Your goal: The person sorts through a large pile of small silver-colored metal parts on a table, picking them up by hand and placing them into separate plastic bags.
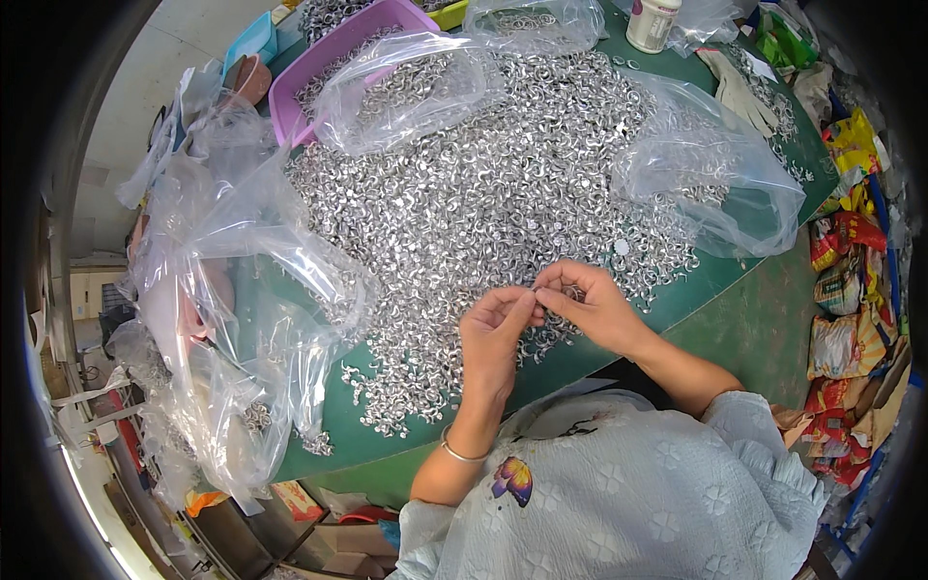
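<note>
A broad heap of small, shiny silver metal pieces (pixel 435 203), many curved like open rings, covers much of the green table (pixel 691 290). Over the near edge of this heap my two hands meet, fingertips to fingertips. My left hand (pixel 495 324) is closed in a pinch, thumb up against the fingers. My right hand (pixel 585 302) pinches from the other side. Something tiny seems to sit between the fingertips, but it is too small to make out. A bangle circles my left wrist.
Clear plastic bags lie left (pixel 261 242), right (pixel 725 174) and at the back (pixel 411 87). A purple basin (pixel 290 101) holds more pieces. A white bottle (pixel 652 24) and a pale glove (pixel 735 92) are at the far right. Colourful packages (pixel 841 338) line the right side.
</note>
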### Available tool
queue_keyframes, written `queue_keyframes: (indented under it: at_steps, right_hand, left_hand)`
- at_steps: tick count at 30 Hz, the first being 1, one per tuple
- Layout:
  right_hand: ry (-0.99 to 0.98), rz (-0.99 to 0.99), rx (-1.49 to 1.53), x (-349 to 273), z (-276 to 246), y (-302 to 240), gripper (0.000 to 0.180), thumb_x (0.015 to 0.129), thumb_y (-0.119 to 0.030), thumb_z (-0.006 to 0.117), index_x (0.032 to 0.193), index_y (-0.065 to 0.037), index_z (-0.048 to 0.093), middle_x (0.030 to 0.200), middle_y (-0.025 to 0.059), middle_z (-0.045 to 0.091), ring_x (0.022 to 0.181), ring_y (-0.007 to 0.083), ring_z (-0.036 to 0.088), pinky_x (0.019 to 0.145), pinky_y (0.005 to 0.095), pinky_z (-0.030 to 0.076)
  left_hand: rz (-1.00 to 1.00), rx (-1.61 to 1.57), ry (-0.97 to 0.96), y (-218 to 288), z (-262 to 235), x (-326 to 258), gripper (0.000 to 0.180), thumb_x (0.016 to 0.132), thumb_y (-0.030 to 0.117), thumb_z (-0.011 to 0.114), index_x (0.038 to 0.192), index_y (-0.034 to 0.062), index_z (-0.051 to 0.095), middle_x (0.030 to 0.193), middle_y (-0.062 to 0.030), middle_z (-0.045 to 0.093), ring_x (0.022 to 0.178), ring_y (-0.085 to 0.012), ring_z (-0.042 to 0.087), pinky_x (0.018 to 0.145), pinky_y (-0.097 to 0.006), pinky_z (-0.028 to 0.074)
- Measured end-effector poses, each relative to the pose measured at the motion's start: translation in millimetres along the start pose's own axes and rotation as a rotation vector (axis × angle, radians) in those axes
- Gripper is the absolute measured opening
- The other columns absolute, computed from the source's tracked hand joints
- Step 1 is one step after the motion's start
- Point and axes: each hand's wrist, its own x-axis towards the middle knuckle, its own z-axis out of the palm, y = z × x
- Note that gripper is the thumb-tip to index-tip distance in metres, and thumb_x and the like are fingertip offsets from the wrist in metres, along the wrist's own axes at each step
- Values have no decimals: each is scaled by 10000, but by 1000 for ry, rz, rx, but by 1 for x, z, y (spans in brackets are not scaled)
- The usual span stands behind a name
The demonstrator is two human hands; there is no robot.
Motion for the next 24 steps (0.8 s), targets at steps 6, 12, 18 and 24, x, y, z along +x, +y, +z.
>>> queue_keyframes:
  at_steps: [6, 12, 18, 24]
  right_hand:
    - [37, -132, -235, 7, -5, 2, 181, 921, -148, 570, 948, 25, 618, 775, 14, 614, 689, 55, 506, 599, 231, 416]
    - [27, -121, -143, 7, -9, 1, 166, 914, -134, 574, 947, 24, 614, 772, 11, 612, 703, 47, 514, 617, 237, 426]
    - [-8, -141, -94, 8, -7, -7, 149, 939, -152, 538, 974, -13, 582, 839, 6, 567, 681, 49, 494, 572, 191, 386]
    - [-20, 158, 507, 23, -38, -45, 141, 928, -111, 485, 965, -7, 572, 890, 87, 596, 564, 101, 484, 414, 204, 329]
  left_hand:
    - [76, 63, 22, -2, 1, 4, 121, 905, 71, 591, 964, -33, 608, 819, -71, 639, 720, -124, 613, 705, -239, 517]
    - [0, -112, 13, 5, 7, 6, 115, 917, 75, 573, 964, -26, 601, 819, -69, 629, 724, -124, 608, 704, -241, 517]
    - [-61, -61, -62, 4, 9, 2, 144, 927, 94, 554, 1019, -15, 576, 889, -63, 611, 788, -128, 578, 703, -261, 488]
    - [-20, -43, -65, 6, -1, -3, 203, 926, 50, 524, 1114, -25, 543, 949, -63, 603, 825, -120, 570, 719, -251, 468]
